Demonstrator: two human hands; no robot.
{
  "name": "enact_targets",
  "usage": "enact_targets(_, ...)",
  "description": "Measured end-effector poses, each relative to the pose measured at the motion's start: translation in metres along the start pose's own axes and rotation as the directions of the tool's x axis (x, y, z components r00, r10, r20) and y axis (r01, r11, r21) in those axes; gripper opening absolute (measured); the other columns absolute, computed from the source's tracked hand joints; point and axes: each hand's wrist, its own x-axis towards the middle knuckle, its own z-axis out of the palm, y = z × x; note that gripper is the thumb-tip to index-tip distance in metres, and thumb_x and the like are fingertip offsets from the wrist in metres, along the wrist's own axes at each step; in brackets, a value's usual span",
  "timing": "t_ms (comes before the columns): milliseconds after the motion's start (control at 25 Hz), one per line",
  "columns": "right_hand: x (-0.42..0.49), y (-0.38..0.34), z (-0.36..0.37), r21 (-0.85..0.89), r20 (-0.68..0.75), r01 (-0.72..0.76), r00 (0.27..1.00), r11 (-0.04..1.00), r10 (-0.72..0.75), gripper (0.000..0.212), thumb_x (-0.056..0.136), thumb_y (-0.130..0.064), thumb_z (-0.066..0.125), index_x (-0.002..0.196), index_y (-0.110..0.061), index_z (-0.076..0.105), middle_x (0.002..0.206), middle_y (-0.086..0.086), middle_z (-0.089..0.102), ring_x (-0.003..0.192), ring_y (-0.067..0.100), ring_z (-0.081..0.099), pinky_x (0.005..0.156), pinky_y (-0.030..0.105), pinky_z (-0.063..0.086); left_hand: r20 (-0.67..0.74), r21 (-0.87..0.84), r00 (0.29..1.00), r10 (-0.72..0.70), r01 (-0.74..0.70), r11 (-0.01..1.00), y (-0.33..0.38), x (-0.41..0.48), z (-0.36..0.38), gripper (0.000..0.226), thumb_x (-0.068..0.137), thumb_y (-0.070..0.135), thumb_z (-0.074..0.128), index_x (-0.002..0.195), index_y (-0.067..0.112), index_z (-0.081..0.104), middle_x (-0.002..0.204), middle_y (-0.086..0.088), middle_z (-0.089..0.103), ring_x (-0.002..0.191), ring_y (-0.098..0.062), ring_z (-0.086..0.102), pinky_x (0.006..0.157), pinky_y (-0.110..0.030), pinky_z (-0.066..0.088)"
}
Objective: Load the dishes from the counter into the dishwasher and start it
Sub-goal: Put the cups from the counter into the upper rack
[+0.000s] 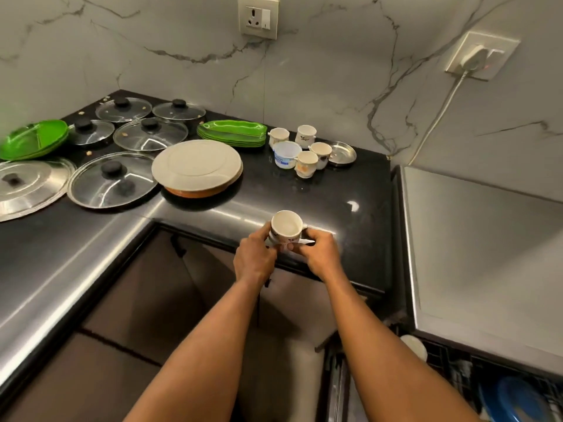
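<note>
On the desk (335, 190) lie five glass lids (150, 134) with black knobs, one steel lid (27, 187), two stacks of green plates (231, 132) whose single plates cannot be counted, one large pale round plate (196, 169) and one small steel dish (341, 153). There are five small cups (305, 136), four standing by one white tub (286, 153) and one held at the desk's edge. Two sockets (258, 16) sit on the wall (335, 71), and one blue plate (518, 400) shows at the lower right.

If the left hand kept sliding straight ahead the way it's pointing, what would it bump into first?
Beyond the small white cup it grips, the left hand crosses bare black counter, then probably meets the cream cup with orange print; depth is unclear.
</note>
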Motion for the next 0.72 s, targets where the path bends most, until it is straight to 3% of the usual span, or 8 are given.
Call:
enact_targets(280,-0.091,-0.008,-0.004,0.053,0.012,0.031,0.999,0.998,-0.031,0.038,0.069,-0.016,0.085,0.105,-0.013,0.074,0.099,-0.001,0.074,0.095,0.015,0.067,0.088,0.04,0.054,-0.012,0.026,0.999,-0.04,0.04,0.999,-0.014,-0.082,-0.025,0.052,0.085,0.029,0.073,0.132,0.042,0.056,0.113,-0.005,0.071,0.107,-0.033,0.063,0.083,-0.041,0.053)
enact_targets(480,-0.175,-0.002,-0.009,0.047,-0.028,-0.023,0.999,0.999,0.024,0.048,0.07,-0.017,0.084,0.116,-0.014,0.07,0.108,-0.004,0.07,0.098,0.013,0.064,0.081,0.026,0.046,0.036,0.012,0.999,-0.002,0.002,1.0,-0.029,-0.152,-0.03,0.049,0.087,0.023,0.071,0.133,0.036,0.059,0.117,-0.005,0.07,0.107,-0.031,0.064,0.084,-0.041,0.054)
enact_targets(720,-0.27,0.03,-0.019,0.022,-0.061,-0.083,0.995,0.996,0.085,0.044,0.07,-0.017,0.084,0.111,-0.009,0.072,0.107,0.004,0.073,0.096,0.018,0.066,0.087,0.033,0.053,0.112,0.036,0.993,0.038,-0.043,0.998,-0.05,-0.245,-0.016,0.053,0.088,0.022,0.067,0.137,0.038,0.055,0.117,-0.004,0.071,0.104,-0.029,0.066,0.084,-0.042,0.056)
